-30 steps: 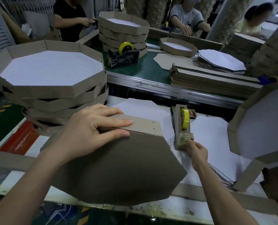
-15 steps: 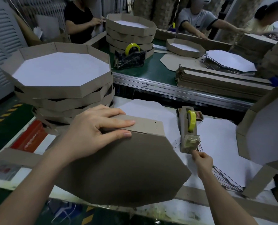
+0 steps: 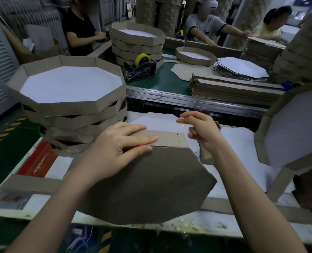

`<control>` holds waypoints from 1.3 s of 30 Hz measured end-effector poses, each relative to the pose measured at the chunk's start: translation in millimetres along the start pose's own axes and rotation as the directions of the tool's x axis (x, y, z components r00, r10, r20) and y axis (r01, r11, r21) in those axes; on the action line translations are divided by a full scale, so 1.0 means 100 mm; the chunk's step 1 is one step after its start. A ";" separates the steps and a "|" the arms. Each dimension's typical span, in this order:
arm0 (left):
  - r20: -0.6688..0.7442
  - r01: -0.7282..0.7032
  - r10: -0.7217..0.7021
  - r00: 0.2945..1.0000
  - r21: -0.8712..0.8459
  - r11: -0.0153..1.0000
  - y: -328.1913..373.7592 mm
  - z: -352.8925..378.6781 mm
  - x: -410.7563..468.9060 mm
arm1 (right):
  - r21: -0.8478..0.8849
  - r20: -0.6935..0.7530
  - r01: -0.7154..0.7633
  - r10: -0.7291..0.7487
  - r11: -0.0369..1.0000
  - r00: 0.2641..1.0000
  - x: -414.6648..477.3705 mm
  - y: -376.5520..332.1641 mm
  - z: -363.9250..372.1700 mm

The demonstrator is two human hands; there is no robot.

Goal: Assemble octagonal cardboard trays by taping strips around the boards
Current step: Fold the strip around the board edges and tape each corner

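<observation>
An octagonal board (image 3: 151,183), brown side up, lies tilted on the white worktable. A brown cardboard strip (image 3: 169,138) stands along its far edge. My left hand (image 3: 118,145) presses flat over the seam, fingers on the strip and thumb on the board. Just right of the strip's end my right hand (image 3: 200,130) hovers, thumb and forefinger pinched; the clear tape piece between them barely shows. This hand and wrist hide most of the tape dispenser (image 3: 205,157).
A stack of finished trays (image 3: 73,106) rises at the left. Another tray (image 3: 293,132) leans in at the right. Loose strips (image 3: 31,183) lie along the table's front. Beyond are a green conveyor with a black dispenser (image 3: 142,68), bundled strips (image 3: 233,88) and other workers.
My right hand has left the dispenser's cutter and risen up and left to the strip's right end. My left hand has stayed pressed on the seam.
</observation>
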State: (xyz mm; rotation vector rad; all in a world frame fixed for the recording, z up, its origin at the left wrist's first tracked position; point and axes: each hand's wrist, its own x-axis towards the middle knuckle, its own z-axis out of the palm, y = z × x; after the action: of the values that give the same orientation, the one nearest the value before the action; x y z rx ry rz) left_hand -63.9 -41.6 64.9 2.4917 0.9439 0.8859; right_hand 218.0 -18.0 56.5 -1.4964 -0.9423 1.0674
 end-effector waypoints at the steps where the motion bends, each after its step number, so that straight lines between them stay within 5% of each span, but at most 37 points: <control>1: -0.003 0.001 -0.001 1.000 -0.013 1.000 0.01 -0.01 -0.02 | 0.062 0.028 0.013 -0.015 0.998 0.999 -0.11 -0.13 0.08; 12: 0.149 0.010 -0.018 0.989 0.050 0.999 0.01 -0.04 -0.09 | 0.290 0.261 -0.163 0.086 0.943 0.961 -1.28 -0.58 0.57; 25: 0.077 -0.102 0.101 0.992 0.005 0.995 0.09 -0.07 -0.28 | 0.469 0.241 -0.285 0.189 0.836 0.952 -1.80 -0.29 0.64; 31: 0.131 -0.134 0.116 0.985 0.136 0.982 0.10 -0.10 -0.26 | 0.441 0.237 -0.306 0.219 0.844 0.947 -1.81 -0.19 0.67; 39: 0.170 -0.077 0.058 0.984 0.108 0.991 0.17 -0.11 -0.25 | 0.248 0.154 -0.193 0.158 0.949 0.975 -1.76 -0.07 0.71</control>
State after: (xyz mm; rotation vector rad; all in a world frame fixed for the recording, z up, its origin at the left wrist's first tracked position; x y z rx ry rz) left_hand -77.6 -70.1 70.4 2.6601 0.8817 0.6468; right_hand 96.9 -162.4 84.1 -1.3193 -0.7324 1.3794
